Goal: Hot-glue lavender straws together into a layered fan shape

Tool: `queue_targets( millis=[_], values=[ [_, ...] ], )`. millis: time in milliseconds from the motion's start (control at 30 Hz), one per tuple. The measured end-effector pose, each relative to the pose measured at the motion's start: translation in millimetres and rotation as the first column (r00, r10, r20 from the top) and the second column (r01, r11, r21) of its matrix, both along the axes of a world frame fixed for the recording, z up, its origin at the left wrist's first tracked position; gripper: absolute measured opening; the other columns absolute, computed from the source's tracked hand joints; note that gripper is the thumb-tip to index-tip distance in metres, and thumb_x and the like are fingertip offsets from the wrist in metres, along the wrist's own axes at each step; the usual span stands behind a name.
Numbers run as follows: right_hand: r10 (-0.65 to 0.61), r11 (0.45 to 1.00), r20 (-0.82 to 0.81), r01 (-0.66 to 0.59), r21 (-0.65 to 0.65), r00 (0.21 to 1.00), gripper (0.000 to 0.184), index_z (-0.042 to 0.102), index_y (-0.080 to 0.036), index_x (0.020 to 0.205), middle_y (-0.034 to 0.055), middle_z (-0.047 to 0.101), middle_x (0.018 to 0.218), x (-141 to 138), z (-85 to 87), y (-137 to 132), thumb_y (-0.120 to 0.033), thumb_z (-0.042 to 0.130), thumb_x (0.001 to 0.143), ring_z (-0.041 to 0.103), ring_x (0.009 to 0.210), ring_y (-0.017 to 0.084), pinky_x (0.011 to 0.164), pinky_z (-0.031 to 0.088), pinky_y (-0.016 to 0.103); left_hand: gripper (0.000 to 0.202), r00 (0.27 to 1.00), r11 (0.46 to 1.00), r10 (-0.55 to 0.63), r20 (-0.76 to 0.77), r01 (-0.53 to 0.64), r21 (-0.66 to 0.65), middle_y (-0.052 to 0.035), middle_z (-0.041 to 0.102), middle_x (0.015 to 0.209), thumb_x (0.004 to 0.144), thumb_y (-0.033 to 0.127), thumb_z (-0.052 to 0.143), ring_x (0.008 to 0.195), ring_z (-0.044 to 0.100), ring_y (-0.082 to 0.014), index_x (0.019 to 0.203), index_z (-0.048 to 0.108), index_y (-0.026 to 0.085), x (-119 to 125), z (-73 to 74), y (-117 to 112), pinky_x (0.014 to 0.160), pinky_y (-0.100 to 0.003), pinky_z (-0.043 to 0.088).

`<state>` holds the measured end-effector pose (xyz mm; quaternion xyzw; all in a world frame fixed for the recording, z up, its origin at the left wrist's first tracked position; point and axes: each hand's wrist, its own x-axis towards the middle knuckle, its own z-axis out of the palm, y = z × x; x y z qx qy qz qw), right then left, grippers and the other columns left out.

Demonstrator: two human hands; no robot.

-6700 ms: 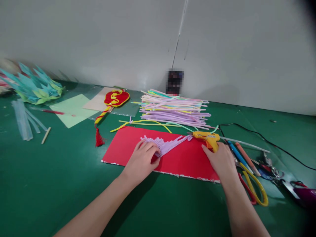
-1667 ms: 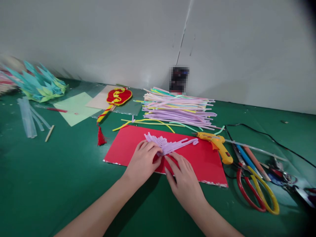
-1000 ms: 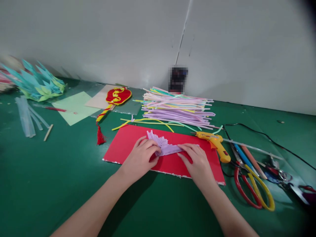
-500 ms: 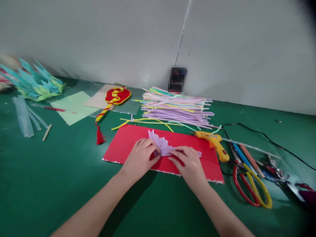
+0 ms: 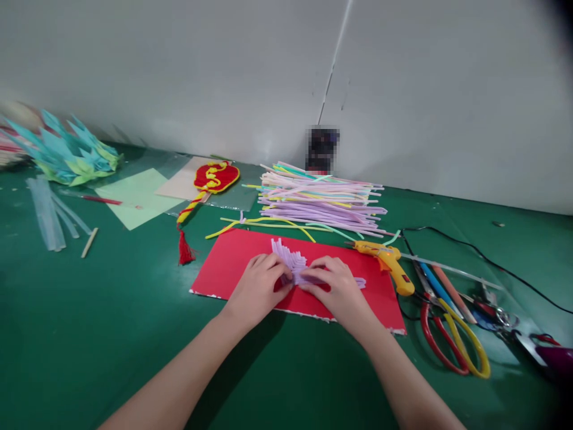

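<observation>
A fan of lilac pipe cleaners [image 5: 290, 261] lies on a red card [image 5: 226, 266] on the green table. My left hand [image 5: 259, 286] rests curled on its left side, fingers pressed against the lilac strands. My right hand [image 5: 338, 289] presses its fingers down on the strands from the right, with the fingertips meeting my left hand. A few lilac ends stick out beyond my right hand. A yellow glue gun [image 5: 387, 263] lies just right of the card, untouched.
A stack of pastel pipe cleaners [image 5: 320, 200] lies behind the card. Scissors with red and yellow handles [image 5: 452, 340], pens and tools are at the right. A red-and-yellow tasselled ornament [image 5: 210, 179], green paper [image 5: 134, 197], clear glue sticks [image 5: 47, 212] and teal paper leaves [image 5: 67, 155] are at the left.
My right hand let go of the glue gun, came to the lilac fan and slid left along the strands until it met my left hand. My left hand stayed put.
</observation>
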<state>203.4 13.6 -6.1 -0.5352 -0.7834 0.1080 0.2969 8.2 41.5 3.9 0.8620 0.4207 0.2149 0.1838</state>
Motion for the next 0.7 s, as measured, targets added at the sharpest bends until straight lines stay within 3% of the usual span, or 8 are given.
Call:
queue_targets(
  millis=[200,700],
  values=[
    [0.025,0.999,-0.073,-0.028,-0.034,0.997,0.011,0.071,-0.028,0.089,0.0035,0.063,0.088,1,-8.3,4,-0.029,0.064,0.081,0.057,0.087,0.019,0.077,0.046,0.036,0.008,0.999,0.999,-0.045,0.004,0.045,-0.029,0.0004,0.058,0.091,0.080,0.019,0.063,0.092,0.053,-0.0193,0.087,0.061,0.022,-4,3.6,2,0.088,-0.040,0.041],
    [0.035,0.998,-0.126,-0.040,-0.037,0.991,0.011,0.072,-0.027,0.088,0.0031,0.065,0.089,2,-7.8,3,-0.023,0.064,0.081,0.058,0.086,0.018,0.078,0.047,0.035,0.015,0.992,0.984,-0.124,0.016,0.125,-0.129,-0.0005,0.058,0.100,0.082,0.015,0.059,0.101,0.053,-0.0187,0.093,0.062,0.024,-13,10.2,7,0.093,-0.040,0.042]
  ],
)
